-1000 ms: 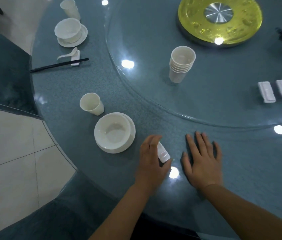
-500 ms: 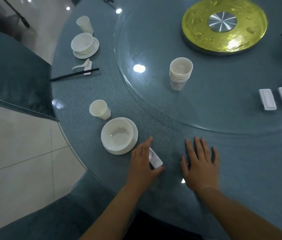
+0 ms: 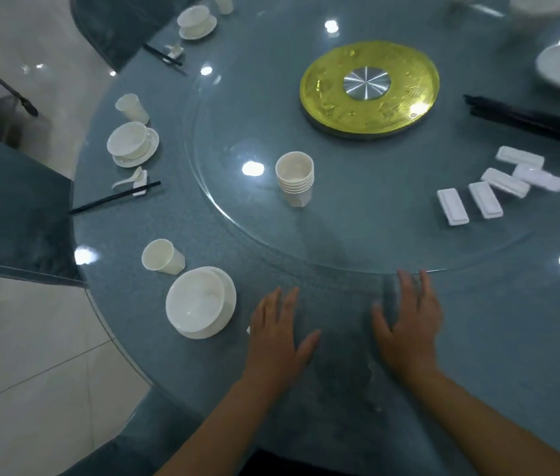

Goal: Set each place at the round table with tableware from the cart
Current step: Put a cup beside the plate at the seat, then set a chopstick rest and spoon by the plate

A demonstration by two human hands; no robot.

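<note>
Head camera puts both hands flat on the round table (image 3: 477, 338), and my worry is the chopstick rest (image 3: 248, 330): only a white sliver shows at the outer edge of the left hand (image 3: 280, 334), just right of the bowl on its plate (image 3: 199, 302). I judge that a careless lift or sideways drag of that palm could knock the rest askew or push it against the plate. The left fingers (image 3: 283, 300) lie straight and spread, pinching nothing that I can see; whether the palm touches the rest I cannot tell. The right hand (image 3: 409, 324) is blurred, fingers extended, holding nothing, its tips near the rim of the glass turntable (image 3: 237, 218). A cup (image 3: 162, 256) stands beside the bowl; this place lacks spoon and chopsticks.
</note>
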